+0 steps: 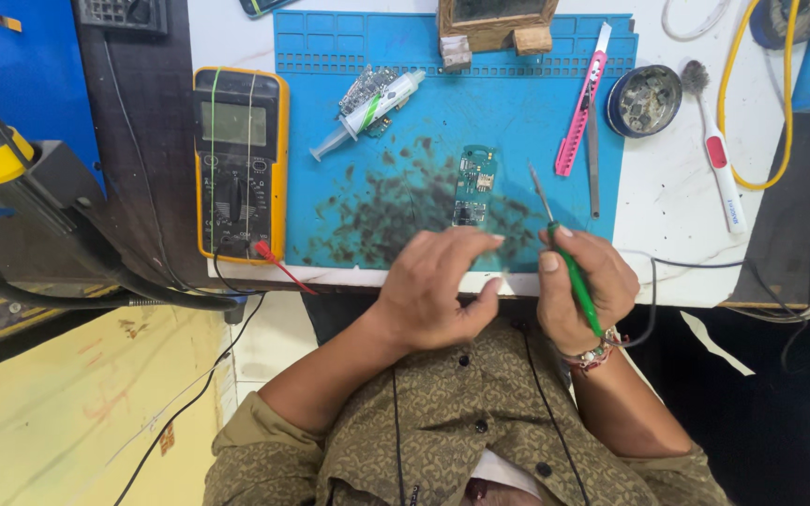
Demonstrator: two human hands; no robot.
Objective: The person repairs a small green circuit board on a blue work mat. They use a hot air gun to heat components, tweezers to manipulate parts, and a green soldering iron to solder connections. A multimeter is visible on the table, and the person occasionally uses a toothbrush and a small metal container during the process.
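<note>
My right hand (578, 286) is closed around the green handle of a thin pointed tool (569, 267), a black cord trailing from its rear. Its metal tip points away from me over a blue work mat (349, 159). A small green circuit board (473, 183) lies flat on the mat just left of that tip, among dark smudges. My left hand (438, 286) rests at the mat's near edge below the board, fingers bent and thumb apart, with nothing visible in it.
A yellow multimeter (239, 164) lies left of the mat, with a syringe (367, 112) at the mat's top. A pink utility knife (581, 112), tweezers (592, 159), a round tin (644, 100), a brush (719, 159) and a yellow cable (733, 94) lie right.
</note>
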